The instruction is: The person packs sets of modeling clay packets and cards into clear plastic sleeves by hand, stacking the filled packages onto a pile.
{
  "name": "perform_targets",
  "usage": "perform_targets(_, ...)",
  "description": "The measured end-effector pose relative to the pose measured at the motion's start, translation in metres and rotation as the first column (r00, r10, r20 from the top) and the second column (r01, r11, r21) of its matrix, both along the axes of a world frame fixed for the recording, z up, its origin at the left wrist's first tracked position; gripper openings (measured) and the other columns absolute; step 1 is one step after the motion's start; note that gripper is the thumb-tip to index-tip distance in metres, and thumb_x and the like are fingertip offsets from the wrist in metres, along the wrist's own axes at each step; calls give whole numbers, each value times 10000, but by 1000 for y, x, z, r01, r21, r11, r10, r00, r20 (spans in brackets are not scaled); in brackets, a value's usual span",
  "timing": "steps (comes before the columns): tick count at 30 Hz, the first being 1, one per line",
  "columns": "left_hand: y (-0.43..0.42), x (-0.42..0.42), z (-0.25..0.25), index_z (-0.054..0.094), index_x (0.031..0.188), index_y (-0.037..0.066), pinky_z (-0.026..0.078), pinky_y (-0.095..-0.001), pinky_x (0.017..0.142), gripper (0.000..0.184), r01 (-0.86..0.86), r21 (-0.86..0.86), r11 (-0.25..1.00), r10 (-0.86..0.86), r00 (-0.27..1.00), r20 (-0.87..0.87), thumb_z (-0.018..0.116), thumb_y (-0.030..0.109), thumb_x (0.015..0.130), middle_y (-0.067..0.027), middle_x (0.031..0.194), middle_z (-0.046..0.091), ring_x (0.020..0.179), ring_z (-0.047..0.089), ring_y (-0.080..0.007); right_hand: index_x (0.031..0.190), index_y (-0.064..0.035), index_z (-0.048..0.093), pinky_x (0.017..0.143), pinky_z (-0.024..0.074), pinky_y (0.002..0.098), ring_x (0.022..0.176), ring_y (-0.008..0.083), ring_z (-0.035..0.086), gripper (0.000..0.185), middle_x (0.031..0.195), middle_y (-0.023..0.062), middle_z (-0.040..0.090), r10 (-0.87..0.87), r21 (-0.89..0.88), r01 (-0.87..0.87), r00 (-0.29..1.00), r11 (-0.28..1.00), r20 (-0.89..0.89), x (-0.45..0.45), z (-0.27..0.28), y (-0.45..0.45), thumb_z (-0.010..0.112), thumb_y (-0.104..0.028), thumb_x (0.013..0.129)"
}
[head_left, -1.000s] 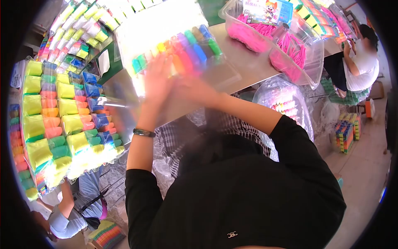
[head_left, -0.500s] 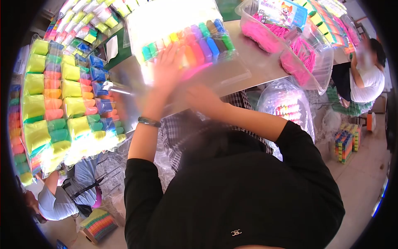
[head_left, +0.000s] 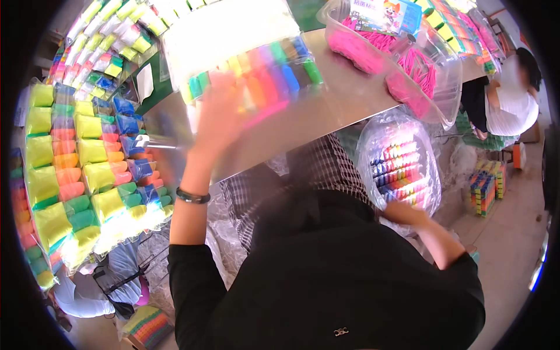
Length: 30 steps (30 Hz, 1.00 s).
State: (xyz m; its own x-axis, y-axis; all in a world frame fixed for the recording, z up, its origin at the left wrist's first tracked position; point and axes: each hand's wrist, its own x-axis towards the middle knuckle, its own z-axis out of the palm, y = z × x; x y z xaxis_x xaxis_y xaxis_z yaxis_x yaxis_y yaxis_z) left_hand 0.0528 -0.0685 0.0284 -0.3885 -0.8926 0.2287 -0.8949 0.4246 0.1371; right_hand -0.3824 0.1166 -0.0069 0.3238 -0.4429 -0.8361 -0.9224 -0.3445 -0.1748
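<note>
My left hand (head_left: 220, 114), blurred by motion, lies over the near left part of a clear packet of coloured clay pieces (head_left: 289, 76), its fingers stretched forward. The packet rests on the metal table (head_left: 344, 96), and a bright, glaring white sheet (head_left: 233, 29) extends behind the clay row. A pink strip (head_left: 265, 115) shows along the packet's near edge. Down at my right side, my right hand (head_left: 403, 214) is beside a large clear plastic bag (head_left: 402, 163) holding rows of coloured pieces. Its fingers are blurred and partly hidden, so I cannot see whether they grip anything.
Clear tubs (head_left: 434, 87) with pink strands and a printed card (head_left: 385, 16) stand at the table's right. Stacked clay packs (head_left: 44, 151) fill the left side. One co-worker (head_left: 513, 105) sits at right, another (head_left: 87, 294) at lower left. Bundled packs (head_left: 487, 189) stand on the floor.
My right hand has left the table's near edge and swung down to the right, beside the plastic bag. My left hand stays over the clay packet. The whole view has shifted slightly.
</note>
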Motion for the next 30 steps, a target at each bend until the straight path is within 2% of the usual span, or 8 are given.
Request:
perform_targets(1,4,0,8,311,1421,92,167,-468,1129,699,-71,5,997,71,996,58,551,86,765,-179,1475,266,1386,213,-337,927,-103,643,624,493,418,745,314,628,211,765,165,612,143,-240,-137,990,961,6,31,14,-39,505,-257,885)
perform_targets(2,8,1,21,276,1432,69,151,-488,1127,721,-145,89,985,142,989,36,582,140,783,-184,1487,239,1397,185,-336,988,-110,639,669,491,405,826,297,616,206,747,128,596,-48,-490,307,880,816,472,59,27,-70,555,-226,840)
perform_targets(3,9,9,19,276,1432,69,151,-488,1127,721,-142,80,987,139,989,41,582,140,783,-184,1487,239,1397,185,-336,1115,-131,607,724,492,412,888,308,595,316,846,116,616,248,-651,383,705,655,665,87,33,-114,606,-165,801)
perform_targets(5,12,27,4,263,1433,48,164,-482,1125,718,-180,48,983,176,982,65,595,189,812,-177,1490,242,1396,193,-331,1330,-111,438,988,378,433,1187,312,452,589,1297,117,485,515,-829,304,668,470,537,150,44,-184,645,-154,781)
perform_targets(13,23,29,-38,247,1436,26,169,-485,1122,703,-169,-88,982,181,971,156,568,264,858,-170,1488,254,1391,203,-340,1331,-60,421,1077,288,458,1318,308,344,585,1400,131,388,701,-960,125,660,253,270,166,-13,-260,619,-194,797)
perform_targets(18,68,33,-36,212,1451,15,25,-586,1101,846,36,142,989,-54,990,127,518,505,832,-192,1510,178,1399,71,-428,1335,-63,420,1088,273,450,1345,281,319,551,1429,103,371,632,-932,121,704,343,324,140,-20,-208,596,-222,837)
perform_targets(27,104,21,-33,230,1444,11,62,-566,1112,870,29,299,954,-69,990,125,587,474,799,-136,1511,206,1384,118,-435,1386,-114,386,1119,208,419,1367,225,288,629,1450,38,361,483,-840,-23,827,542,289,51,-17,-193,613,-273,822)
perform_targets(30,104,20,-32,228,1445,13,63,-566,1112,875,34,286,958,-66,992,105,589,476,796,-133,1512,208,1382,128,-434,1269,-54,486,957,388,406,1142,298,494,570,1163,148,554,263,-644,359,699,676,665,54,-11,-223,658,-331,802)
